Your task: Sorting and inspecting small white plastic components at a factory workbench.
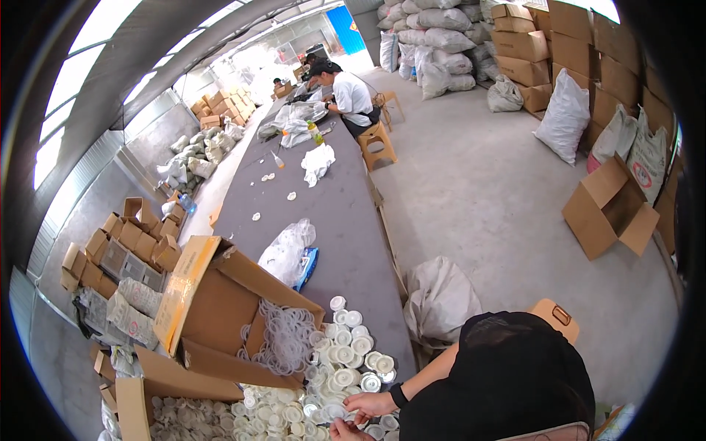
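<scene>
Down at the bottom edge, both hands meet over a heap of white plastic caps (346,360) spread across the near end of the long grey worktop (346,220). The right hand (370,403) has its fingers pinched around a small white cap, and the left hand (346,429), just below it, is curled closed on the same small piece; how the piece sits between them is too small to tell. Just to the left, an open cardboard box (220,309) lies tipped on its side with thin white rings (285,338) spilling from its mouth. Beyond it sits a clear plastic bag (287,251). Far up the worktop, another person (346,92) sits on a stool.
</scene>
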The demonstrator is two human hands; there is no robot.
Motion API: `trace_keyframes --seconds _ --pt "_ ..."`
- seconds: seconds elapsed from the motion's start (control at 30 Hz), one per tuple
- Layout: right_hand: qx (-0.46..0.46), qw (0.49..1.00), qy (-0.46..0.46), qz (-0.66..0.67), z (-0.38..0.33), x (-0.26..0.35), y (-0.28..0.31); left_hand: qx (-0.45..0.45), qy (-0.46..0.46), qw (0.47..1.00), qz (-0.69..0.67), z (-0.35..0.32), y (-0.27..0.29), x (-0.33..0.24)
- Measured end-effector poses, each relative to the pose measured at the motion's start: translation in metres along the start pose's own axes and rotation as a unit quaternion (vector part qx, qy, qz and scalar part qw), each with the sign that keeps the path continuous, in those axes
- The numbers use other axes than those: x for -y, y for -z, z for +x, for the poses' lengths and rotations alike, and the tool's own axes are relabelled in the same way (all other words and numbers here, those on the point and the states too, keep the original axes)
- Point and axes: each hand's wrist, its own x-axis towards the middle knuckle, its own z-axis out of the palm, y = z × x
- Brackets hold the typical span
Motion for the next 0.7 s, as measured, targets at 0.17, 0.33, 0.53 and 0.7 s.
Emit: trace_keyframes --seconds 0.17,0.33,0.53,0.7 --pt "0.038 0.999 0.007 0.032 0.012 -0.011 0.004 -0.021 -0.026 0.999 0.007 0.000 0.000 -0.007" --pt "0.055 0.996 0.053 0.051 0.001 0.003 -0.004 -0.002 -0.037 0.997 -0.071 0.018 0.001 0.007" --pt "0.051 0.997 0.027 0.050 -0.002 0.008 -0.009 -0.043 -0.052 0.995 -0.080 0.006 -0.012 -0.004" --pt "0.025 0.999 0.016 0.042 -0.011 0.016 -0.022 -0.046 -0.052 0.994 -0.090 0.004 -0.007 0.001"
